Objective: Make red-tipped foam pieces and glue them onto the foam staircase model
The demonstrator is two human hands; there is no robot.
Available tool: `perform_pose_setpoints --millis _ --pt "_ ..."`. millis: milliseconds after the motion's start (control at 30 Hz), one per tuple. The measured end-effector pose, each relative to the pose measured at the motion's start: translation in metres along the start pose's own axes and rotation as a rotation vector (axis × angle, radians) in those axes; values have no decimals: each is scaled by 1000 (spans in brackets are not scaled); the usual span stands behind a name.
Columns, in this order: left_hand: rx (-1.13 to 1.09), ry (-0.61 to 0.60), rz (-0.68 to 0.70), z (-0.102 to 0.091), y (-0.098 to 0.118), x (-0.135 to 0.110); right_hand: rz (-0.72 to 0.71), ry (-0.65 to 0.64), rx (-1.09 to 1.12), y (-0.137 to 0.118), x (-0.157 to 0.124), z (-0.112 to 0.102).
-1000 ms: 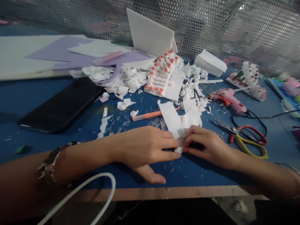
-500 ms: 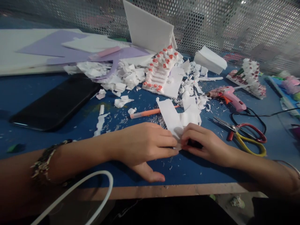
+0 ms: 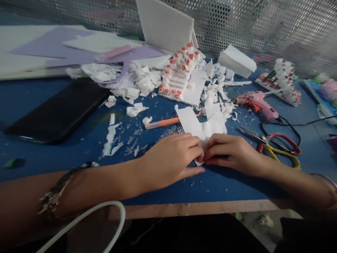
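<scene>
Under the left hand (image 3: 173, 160), with fingers curled and thumb stretched out below: the lower end of a thin white paper strip (image 3: 189, 123), mostly out of sight. Cannot tell a left-hand pinch from a mere press. In the right hand (image 3: 233, 154), close against the left: the opposite edge of the same strip, pinched by bunched fingers, with tips partly hidden. Lies on the dark blue worktop (image 3: 163, 196), at the middle, near the front edge. Crossed by the strip's upper part: a slim orange pen with a clear end (image 3: 165, 123), covered midway. Beyond the right wrist: metal scissors with red and yellow handles (image 3: 265, 139), partly covered along the yellow loop. To the left: a flat, glossy black slab (image 3: 56, 112), overlapped at the far end by crumpled white paper scraps (image 3: 146, 80). Cut off at the right edge: a fluffy pink shape (image 3: 329, 88), too blurred to name. Cut off at the bottom: a looped white cable (image 3: 122, 215). At the back: a perforated silver metal screen (image 3: 252, 24), with only vague shapes through the holes.
</scene>
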State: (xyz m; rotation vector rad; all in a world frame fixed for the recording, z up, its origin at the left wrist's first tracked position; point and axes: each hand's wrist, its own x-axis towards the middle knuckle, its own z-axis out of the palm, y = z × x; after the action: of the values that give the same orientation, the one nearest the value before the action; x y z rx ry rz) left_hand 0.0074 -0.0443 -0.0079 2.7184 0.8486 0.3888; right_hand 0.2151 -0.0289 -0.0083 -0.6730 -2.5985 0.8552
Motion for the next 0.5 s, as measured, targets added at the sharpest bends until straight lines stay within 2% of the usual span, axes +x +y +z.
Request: perform_pose_setpoints --millis 133,267,500 --pt "41 26 -11 2 3 -2 -43 25 -50 -1 -2 2" --pt "108 78 25 3 4 -2 -17 16 -43 0 -2 3" --pt "-39 80 -54 2 5 -1 77 13 -15 -1 1 4"
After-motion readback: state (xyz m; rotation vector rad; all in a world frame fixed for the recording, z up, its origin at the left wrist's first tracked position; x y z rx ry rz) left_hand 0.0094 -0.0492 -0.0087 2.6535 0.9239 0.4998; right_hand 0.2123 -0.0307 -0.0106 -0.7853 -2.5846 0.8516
